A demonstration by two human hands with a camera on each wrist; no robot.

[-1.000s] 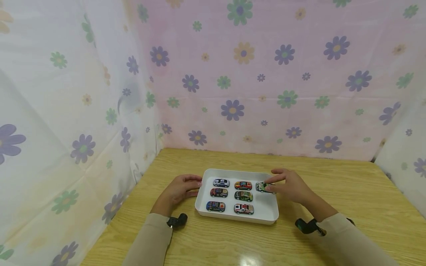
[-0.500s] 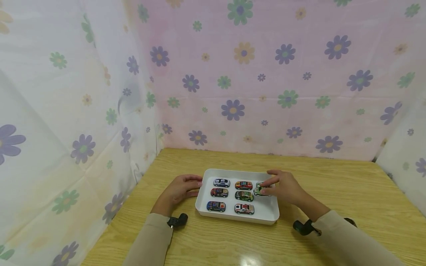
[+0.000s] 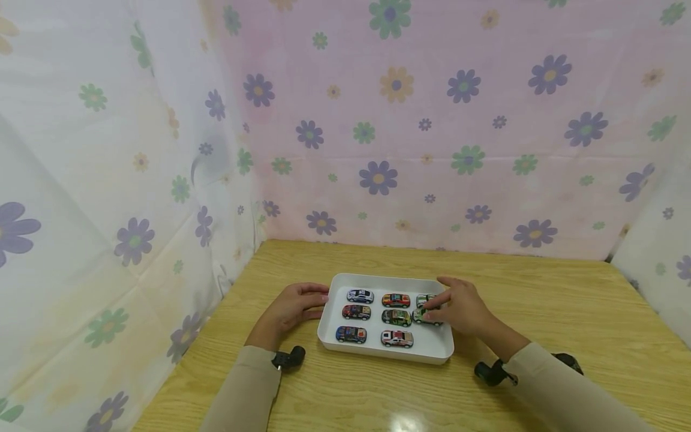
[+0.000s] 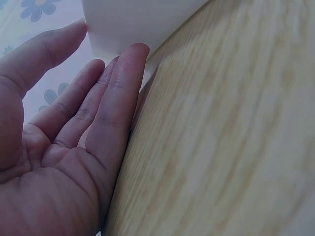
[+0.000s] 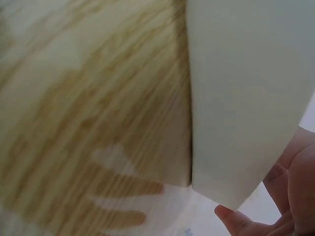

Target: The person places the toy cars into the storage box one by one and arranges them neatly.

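A white tray (image 3: 385, 354) on the table holds several small toy cars lined up in columns. In the head view my right hand (image 3: 465, 307) reaches over the tray's right wall and pinches a green-and-white toy car (image 3: 419, 316) between thumb and fingers, low in the tray. Just behind it sits another green-and-white car (image 3: 423, 299), partly covered by my fingers. The middle column has a red-and-yellow car (image 3: 396, 300), a green car (image 3: 396, 317) and a white-and-red car (image 3: 396, 339). My left hand (image 4: 74, 132) has its fingers extended, fingertips against the tray's left wall (image 4: 128, 29).
The left column has a white-and-blue car (image 3: 360, 296), a dark red car (image 3: 356, 312) and a blue car (image 3: 351, 335). The wooden table (image 3: 335, 396) meets a flowered cloth (image 3: 432, 150) at the back and left. In the right wrist view the tray's wall hides the cars.
My right hand has brought the green-and-white car from above the rear one down and toward me, beside the green car. The left hand stays at the tray.
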